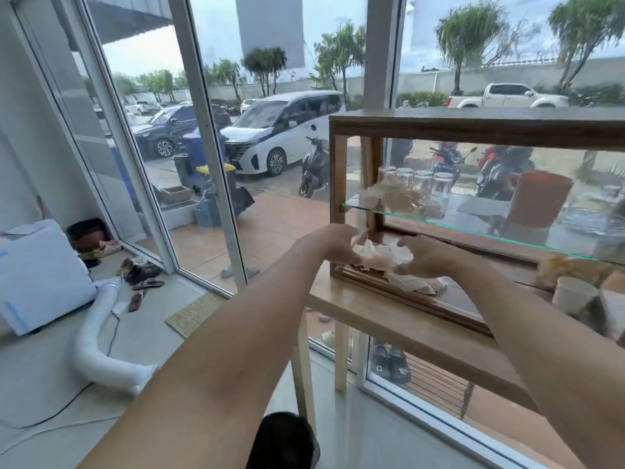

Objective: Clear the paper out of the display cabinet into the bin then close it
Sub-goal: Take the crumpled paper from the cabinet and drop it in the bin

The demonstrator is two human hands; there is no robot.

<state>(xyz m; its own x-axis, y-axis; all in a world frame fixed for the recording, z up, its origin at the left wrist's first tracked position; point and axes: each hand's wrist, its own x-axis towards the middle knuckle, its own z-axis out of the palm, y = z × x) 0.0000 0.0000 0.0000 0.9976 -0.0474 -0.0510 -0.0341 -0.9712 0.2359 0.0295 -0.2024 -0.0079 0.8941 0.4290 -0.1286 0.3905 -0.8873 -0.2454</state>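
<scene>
Now left hand (338, 243) and right hand (426, 257) both clutch crumpled paper (382, 256) at the cabinet (473, 128) sill.

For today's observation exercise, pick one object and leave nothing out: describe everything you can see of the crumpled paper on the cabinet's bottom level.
The crumpled paper is pale cream to light tan, thin and heavily creased, like tissue or wrapping paper. It lies bunched in a loose heap at the left end of the display cabinet, on its wooden bottom level under the glass shelf. A flatter piece trails toward the front edge. The left hand and the right hand grip it from either side, partly covering it.
</scene>
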